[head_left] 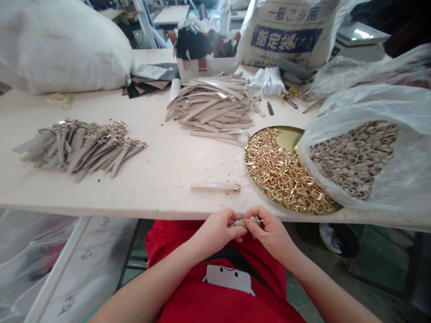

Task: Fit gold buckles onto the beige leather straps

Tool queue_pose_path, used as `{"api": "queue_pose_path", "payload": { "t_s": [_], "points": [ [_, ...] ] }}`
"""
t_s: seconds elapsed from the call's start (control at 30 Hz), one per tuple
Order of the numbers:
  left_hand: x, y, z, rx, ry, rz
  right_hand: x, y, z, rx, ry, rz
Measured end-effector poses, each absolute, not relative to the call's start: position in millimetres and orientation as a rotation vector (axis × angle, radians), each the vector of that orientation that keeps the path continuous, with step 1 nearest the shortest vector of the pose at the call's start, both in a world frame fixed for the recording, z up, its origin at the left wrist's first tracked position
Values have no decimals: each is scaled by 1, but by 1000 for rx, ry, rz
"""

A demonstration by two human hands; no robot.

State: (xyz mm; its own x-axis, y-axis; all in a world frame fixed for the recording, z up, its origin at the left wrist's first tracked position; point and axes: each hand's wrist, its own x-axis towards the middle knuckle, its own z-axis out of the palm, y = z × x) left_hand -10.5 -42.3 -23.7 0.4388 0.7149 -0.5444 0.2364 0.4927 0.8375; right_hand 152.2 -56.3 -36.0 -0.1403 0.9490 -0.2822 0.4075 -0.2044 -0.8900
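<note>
Just off the table's front edge, both my hands pinch one small grey-beige strap (239, 222). My left hand (220, 231) grips its left part, thumb and fingers closed. My right hand (267, 229) closes round its right end, where a bit of gold metal shows; the fingers hide most of it. On the table in front lies a single strap with a gold buckle (215, 187). To the right, a round gold tray (292, 138) holds many small gold buckles (286, 172). Beside it, a clear plastic bag (412, 148) holds many grey-beige loops (357, 154).
A heap of buckled straps (84, 146) lies on the left of the table (161, 179). Plain strips (215, 105) are piled at the middle back. Behind stand a white sack (67, 45), a printed bag (289, 33) and a box (210, 67). Yellow-handled snips (290, 96) lie back right.
</note>
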Motion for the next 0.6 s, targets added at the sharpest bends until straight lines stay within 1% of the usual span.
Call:
{"api": "queue_pose_path", "payload": {
  "t_s": [0.2,0.4,0.5,0.6],
  "points": [
    [-22,-44,-24,938,1068,331,149,-62,-38,-1610,-1500,1294],
    [-16,-52,-26,979,1074,332,153,-69,-38,-1502,-1770,1227],
    [-12,-55,-31,984,1087,373,156,-72,-39,-1491,-1827,1156],
    [-16,-55,-30,1085,1080,387,159,-72,-37,-1460,-1843,1181]
  ]
}}
